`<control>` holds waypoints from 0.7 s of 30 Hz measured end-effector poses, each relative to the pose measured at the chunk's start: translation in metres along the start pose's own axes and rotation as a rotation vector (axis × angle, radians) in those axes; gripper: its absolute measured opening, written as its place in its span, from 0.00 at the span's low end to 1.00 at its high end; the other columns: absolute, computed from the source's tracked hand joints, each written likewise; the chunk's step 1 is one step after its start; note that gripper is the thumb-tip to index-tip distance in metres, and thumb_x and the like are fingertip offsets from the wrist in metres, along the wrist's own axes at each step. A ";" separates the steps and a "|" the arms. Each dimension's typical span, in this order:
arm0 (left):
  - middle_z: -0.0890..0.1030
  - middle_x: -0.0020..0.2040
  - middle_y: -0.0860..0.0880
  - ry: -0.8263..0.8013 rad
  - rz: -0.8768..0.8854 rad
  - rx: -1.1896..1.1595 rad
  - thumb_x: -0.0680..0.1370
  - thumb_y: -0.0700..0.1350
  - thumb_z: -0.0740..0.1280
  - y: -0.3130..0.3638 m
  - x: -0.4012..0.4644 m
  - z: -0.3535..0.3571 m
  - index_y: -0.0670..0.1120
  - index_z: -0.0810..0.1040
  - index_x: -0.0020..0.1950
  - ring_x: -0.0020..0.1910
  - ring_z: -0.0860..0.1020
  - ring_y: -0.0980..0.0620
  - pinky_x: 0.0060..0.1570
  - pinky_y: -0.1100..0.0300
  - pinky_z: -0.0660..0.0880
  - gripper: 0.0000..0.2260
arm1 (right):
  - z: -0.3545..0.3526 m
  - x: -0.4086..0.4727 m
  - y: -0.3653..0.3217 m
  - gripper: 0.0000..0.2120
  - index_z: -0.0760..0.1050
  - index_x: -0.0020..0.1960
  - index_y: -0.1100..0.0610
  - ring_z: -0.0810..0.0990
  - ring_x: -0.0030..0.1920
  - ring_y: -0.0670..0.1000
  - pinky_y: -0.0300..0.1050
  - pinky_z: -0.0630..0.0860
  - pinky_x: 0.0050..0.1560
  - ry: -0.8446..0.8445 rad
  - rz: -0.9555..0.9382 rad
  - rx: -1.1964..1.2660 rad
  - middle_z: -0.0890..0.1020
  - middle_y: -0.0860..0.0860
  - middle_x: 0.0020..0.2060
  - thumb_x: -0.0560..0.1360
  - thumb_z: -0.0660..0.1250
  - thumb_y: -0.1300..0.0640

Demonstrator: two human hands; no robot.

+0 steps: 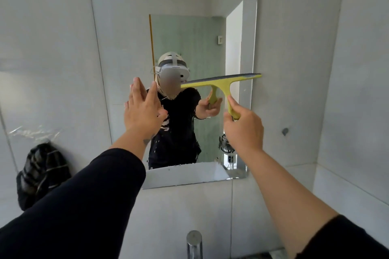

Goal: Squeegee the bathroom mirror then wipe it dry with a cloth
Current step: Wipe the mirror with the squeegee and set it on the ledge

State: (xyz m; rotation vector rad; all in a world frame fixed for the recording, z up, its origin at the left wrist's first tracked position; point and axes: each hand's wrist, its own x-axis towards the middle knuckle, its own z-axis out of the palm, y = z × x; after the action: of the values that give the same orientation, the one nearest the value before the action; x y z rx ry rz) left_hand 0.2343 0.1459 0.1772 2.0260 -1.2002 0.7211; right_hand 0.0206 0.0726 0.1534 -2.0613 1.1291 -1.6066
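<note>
Gripping the yellow-green squeegee (226, 84) by its handle, the right hand (244, 130) is closing fingers round the lower end, right of frame centre. Blade is lying nearly level, tilting up to the right, against the right side of the mirror (126, 27), its far tip reaching the mirror's right edge. Left hand (143, 109) is holding nothing, fingers extended and spread, palm toward the glass left of centre; contact with the glass cannot be told.

Mirror is filling the upper middle of the frame, its top cut off. It is reflecting the person in dark clothing wearing a white headset, plus a small black fan (226, 145) at lower right of the glass.

No legible writing anywhere.

Dark plaid cloth (42, 174) is hanging against the pale tiled wall (294, 48) at lower left, well apart from both hands. Chrome tap (194, 244) is showing at the bottom edge, cut off. Black sleeves are covering both forearms partway.
</note>
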 end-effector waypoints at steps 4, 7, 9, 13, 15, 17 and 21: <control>0.43 0.78 0.43 0.000 -0.003 0.027 0.77 0.53 0.66 -0.001 0.001 -0.005 0.54 0.53 0.77 0.77 0.49 0.40 0.73 0.39 0.52 0.33 | 0.015 -0.019 -0.010 0.22 0.69 0.69 0.43 0.71 0.36 0.50 0.40 0.67 0.38 0.016 0.116 0.132 0.76 0.48 0.35 0.77 0.63 0.56; 0.44 0.78 0.45 0.027 -0.031 0.008 0.78 0.55 0.64 -0.003 0.002 -0.009 0.55 0.53 0.76 0.77 0.50 0.42 0.73 0.39 0.50 0.31 | 0.027 -0.028 -0.021 0.21 0.69 0.69 0.44 0.76 0.39 0.51 0.42 0.72 0.39 0.022 0.140 0.176 0.81 0.50 0.41 0.77 0.63 0.56; 0.45 0.78 0.46 0.049 -0.038 0.012 0.79 0.56 0.62 -0.007 0.002 -0.012 0.55 0.53 0.76 0.77 0.49 0.43 0.73 0.39 0.50 0.29 | 0.034 -0.032 -0.027 0.21 0.68 0.70 0.44 0.79 0.44 0.52 0.46 0.77 0.44 0.027 0.144 0.187 0.83 0.51 0.47 0.77 0.63 0.55; 0.46 0.78 0.47 0.067 -0.051 0.025 0.80 0.56 0.60 -0.023 0.003 -0.020 0.54 0.54 0.76 0.77 0.49 0.44 0.73 0.38 0.51 0.27 | 0.046 -0.040 -0.040 0.22 0.68 0.70 0.45 0.79 0.45 0.52 0.44 0.75 0.43 0.019 0.132 0.193 0.82 0.52 0.46 0.78 0.62 0.55; 0.46 0.78 0.46 0.068 -0.070 0.024 0.80 0.56 0.60 -0.030 0.002 -0.025 0.54 0.54 0.76 0.77 0.49 0.45 0.73 0.38 0.50 0.27 | 0.055 -0.045 -0.048 0.22 0.68 0.70 0.45 0.79 0.45 0.52 0.44 0.75 0.43 0.010 0.115 0.196 0.83 0.52 0.46 0.77 0.62 0.56; 0.46 0.78 0.46 0.068 -0.092 0.020 0.80 0.54 0.60 -0.036 -0.001 -0.029 0.53 0.54 0.77 0.77 0.49 0.45 0.74 0.38 0.48 0.27 | 0.064 -0.051 -0.057 0.22 0.67 0.71 0.45 0.80 0.45 0.53 0.44 0.76 0.43 -0.008 0.075 0.196 0.82 0.52 0.47 0.77 0.62 0.56; 0.46 0.78 0.46 0.079 -0.111 0.035 0.81 0.52 0.59 -0.045 -0.007 -0.036 0.53 0.54 0.77 0.77 0.50 0.44 0.74 0.39 0.48 0.26 | 0.078 -0.066 -0.074 0.23 0.65 0.72 0.45 0.78 0.45 0.53 0.44 0.73 0.41 -0.092 -0.082 0.077 0.79 0.54 0.47 0.78 0.60 0.56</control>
State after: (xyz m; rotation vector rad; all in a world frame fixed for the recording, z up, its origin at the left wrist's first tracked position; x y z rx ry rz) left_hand 0.2670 0.1929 0.1831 2.0554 -1.0288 0.7657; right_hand 0.1173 0.1507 0.1301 -2.1324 0.9485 -1.5493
